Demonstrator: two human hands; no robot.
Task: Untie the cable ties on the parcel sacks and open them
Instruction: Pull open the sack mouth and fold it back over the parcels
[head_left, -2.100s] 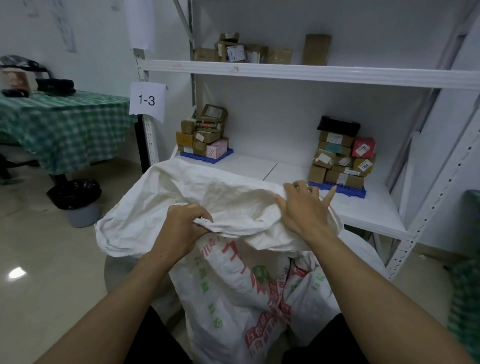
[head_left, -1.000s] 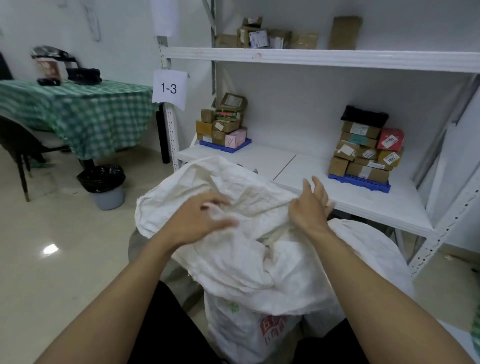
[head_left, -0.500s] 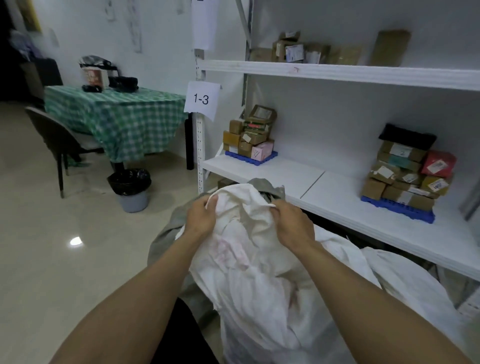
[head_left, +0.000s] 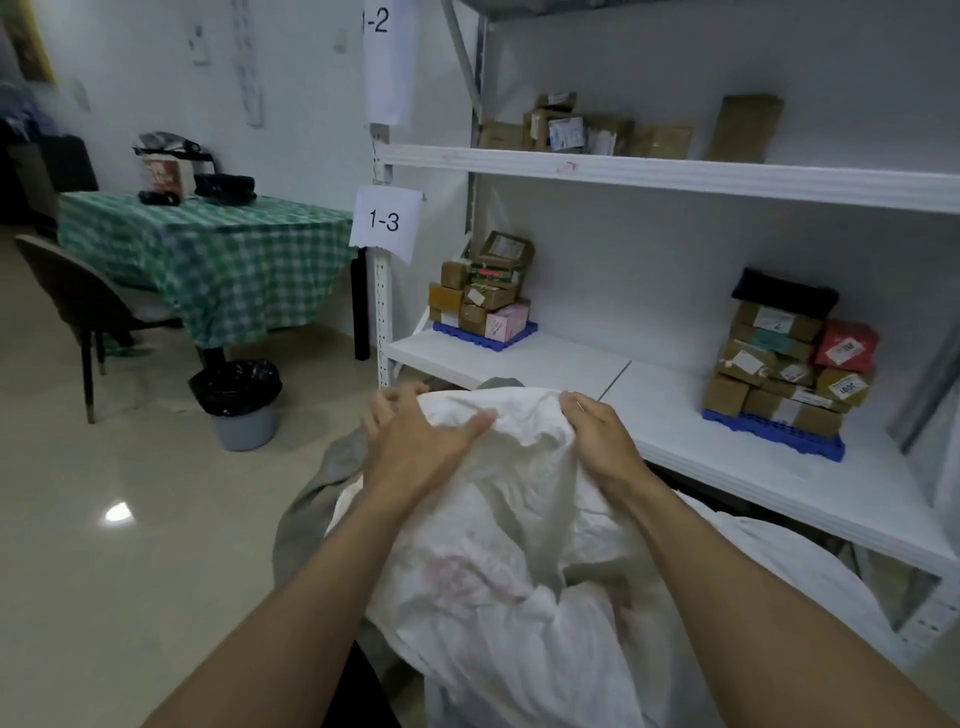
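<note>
Both hands are working at the top of a white woven sack (head_left: 519, 561), which is standing in front of the person, just before the lower shelf (head_left: 779, 467) of a white rack; the left hand (head_left: 415, 441) is lying over the bunched top of the sack with its fingers spread and its thumb stretched across the fabric toward the right, pressing rather than clenching; the right hand (head_left: 602, 436) is gripping the gathered fabric at the other side, its fingers curling down into the folds; faint red print is showing through the cloth lower down, and whether a tie is sitting on the neck I cannot tell; a grey sack (head_left: 311, 499) is peeking out behind and to the left of the white one, touching it; a second white sack (head_left: 789, 561) is bulging at the right, under the shelf edge; two stacks of small cartons are sitting on blue pallets on the shelf, one at its left end (head_left: 480, 296) and one further right (head_left: 789, 358); a paper label reading 1-3 (head_left: 385, 222) is hanging on the rack post; a table with a green checked cloth (head_left: 208, 249), a chair (head_left: 78, 306) and a lined bin (head_left: 236, 400) are standing at the left on the shiny floor
</note>
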